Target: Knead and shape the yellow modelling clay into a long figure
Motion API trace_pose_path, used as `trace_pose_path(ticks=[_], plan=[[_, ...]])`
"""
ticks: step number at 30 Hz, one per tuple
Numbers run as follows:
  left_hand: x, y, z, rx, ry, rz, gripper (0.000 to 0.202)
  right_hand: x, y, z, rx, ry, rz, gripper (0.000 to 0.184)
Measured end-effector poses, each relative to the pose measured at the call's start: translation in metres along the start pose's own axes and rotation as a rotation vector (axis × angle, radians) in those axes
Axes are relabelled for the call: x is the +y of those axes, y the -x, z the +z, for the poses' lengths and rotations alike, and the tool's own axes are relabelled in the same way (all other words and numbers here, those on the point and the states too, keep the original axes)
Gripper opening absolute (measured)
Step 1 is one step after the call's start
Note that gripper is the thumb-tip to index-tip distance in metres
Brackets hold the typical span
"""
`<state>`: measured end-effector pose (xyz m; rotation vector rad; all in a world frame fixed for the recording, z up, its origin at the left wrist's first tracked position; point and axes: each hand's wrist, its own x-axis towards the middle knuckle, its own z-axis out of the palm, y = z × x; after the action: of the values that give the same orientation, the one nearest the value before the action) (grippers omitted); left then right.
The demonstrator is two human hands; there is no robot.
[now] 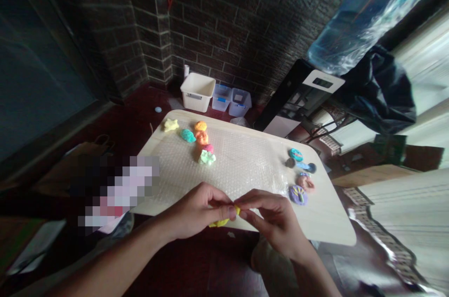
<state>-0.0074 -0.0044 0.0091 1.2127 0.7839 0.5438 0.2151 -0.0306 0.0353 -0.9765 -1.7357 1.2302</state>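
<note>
The yellow piece point(237, 210) could tear or drop, probably if the left hand point(201, 210) and right hand point(273, 217) pull or squeeze unevenly. Both pinch it by thumb and fingertips, so it sits right where they meet, near the table point(329, 217) edge, with a yellow lump point(219, 223) below the left thumb (whether joined, I cannot tell).

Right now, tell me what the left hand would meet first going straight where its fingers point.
The left hand would likely meet the right hand first, just past the small yellow piece at their fingertips; exact depth is hard to judge.
</note>
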Motion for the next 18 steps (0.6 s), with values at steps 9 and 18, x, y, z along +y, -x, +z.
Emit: trace_pose_path(ticks=[9, 18], plan=[[-0.001, -0.014, 0.004, 0.035, 0.049, 0.012, 0.035, 0.005, 0.003, -0.009, 0.015, -0.006, 0.004, 0.013], [0.007, -0.013, 0.009, 0.196, -0.152, 0.223, 0.024, 0.008, -0.004, -0.011, 0.094, 0.121, 0.030, 0.016]])
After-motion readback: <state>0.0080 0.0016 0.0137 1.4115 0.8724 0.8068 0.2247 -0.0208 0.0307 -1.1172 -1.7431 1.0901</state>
